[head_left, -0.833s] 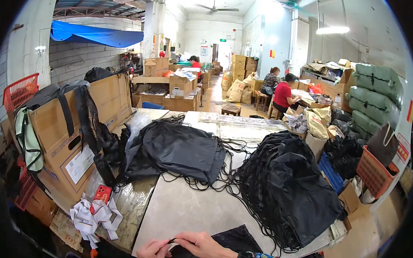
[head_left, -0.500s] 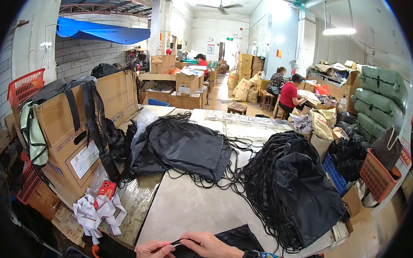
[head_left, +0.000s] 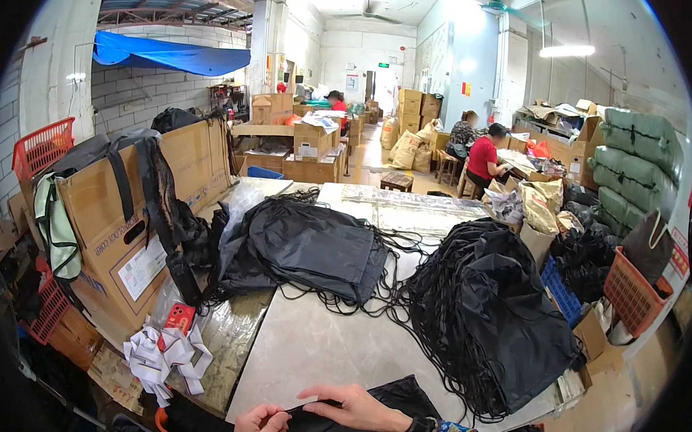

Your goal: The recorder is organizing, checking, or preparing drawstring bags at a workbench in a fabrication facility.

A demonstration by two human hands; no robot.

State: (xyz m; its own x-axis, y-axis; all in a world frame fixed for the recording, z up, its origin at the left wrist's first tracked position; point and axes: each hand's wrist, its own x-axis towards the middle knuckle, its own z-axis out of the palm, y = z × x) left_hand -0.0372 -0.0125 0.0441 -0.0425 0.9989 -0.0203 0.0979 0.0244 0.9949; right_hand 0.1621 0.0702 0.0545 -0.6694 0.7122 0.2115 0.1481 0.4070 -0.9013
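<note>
- Head view: my left hand [head_left: 258, 427] is at the lower edge, thumb and fingertips pinched together on a thin, smooth black cloth piece [head_left: 404, 394]; whether hem or cord sits in the pinch, I can't quite tell.
- My right hand [head_left: 359, 412], just beside it, lies back-up over that cloth, index finger and thumb held apart.
- That cloth runs beneath my right fingers, its corner sticking out beyond them over a flat, pale-grey tabletop [head_left: 320, 340].
- Ahead and right of my fingers: a big heap of black fabric [head_left: 517, 319] trailing thin cords.
- Straight ahead, farther off: a flatter black fabric stack [head_left: 325, 246].
- Left of my fingers: a crumpled bundle of white strips [head_left: 158, 360], a red phone [head_left: 179, 317] just beyond it.
</note>
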